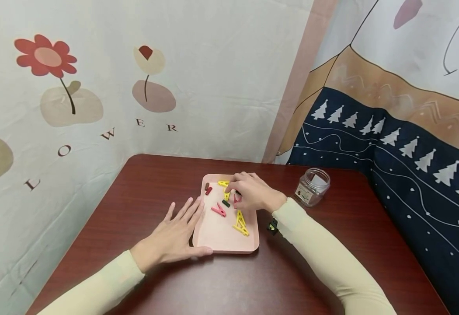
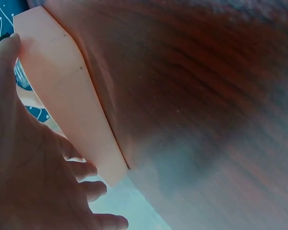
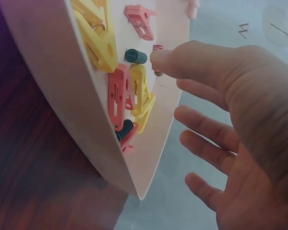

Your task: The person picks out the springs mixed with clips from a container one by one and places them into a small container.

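A pale pink tray [image 1: 213,238] holds yellow clothespins [image 1: 240,224], pink clothespins [image 1: 219,210] and small ribbed cylinders. One dark green cylinder [image 3: 135,56] lies near the tray's middle; another ribbed dark piece [image 3: 126,129] rests beside the pink clips. A red cylinder [image 1: 208,190] and a brown one [image 1: 207,186] lie at the far left corner. With fingers spread, my left hand [image 1: 176,234] touches the tray's left side, its thumb at the near corner. Over the tray's far right part is my right hand [image 1: 255,192], its fingers loosely bent and nothing seen between them.
To the right of the tray stands a clear glass jar [image 1: 312,188] with a label, its mouth uncovered. The dark red-brown table [image 1: 154,183] meets printed cloth hangings [image 1: 221,87] behind and at the right.
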`<state>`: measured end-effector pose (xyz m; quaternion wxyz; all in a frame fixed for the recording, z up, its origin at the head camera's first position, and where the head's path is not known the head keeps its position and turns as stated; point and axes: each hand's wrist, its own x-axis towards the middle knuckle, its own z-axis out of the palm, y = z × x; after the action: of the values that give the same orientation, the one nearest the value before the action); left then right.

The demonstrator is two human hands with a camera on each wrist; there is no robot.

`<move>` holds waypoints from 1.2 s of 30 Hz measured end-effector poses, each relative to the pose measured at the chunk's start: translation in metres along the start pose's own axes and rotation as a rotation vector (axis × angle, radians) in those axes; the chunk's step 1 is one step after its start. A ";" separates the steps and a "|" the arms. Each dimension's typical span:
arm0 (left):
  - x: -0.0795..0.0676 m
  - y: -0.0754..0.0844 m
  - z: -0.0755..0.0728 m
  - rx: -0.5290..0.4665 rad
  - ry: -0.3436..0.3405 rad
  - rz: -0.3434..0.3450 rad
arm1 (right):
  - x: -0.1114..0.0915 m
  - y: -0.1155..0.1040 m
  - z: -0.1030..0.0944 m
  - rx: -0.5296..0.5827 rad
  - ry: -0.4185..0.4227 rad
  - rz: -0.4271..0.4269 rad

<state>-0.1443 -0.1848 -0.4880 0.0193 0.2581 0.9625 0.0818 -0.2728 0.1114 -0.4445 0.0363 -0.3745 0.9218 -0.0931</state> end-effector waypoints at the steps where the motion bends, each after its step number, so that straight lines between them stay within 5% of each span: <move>1: 0.000 0.000 0.000 0.000 0.000 0.000 | 0.001 -0.001 0.000 -0.005 -0.008 0.001; 20: -0.001 0.000 0.001 -0.015 -0.013 -0.016 | 0.028 -0.011 0.013 -0.043 -0.131 0.026; 36: 0.000 0.001 0.001 -0.018 -0.016 -0.016 | 0.030 -0.011 0.014 -0.046 -0.116 0.007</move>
<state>-0.1437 -0.1837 -0.4885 0.0297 0.2509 0.9635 0.0883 -0.2853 0.0810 -0.4558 0.0812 -0.3768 0.9214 -0.0498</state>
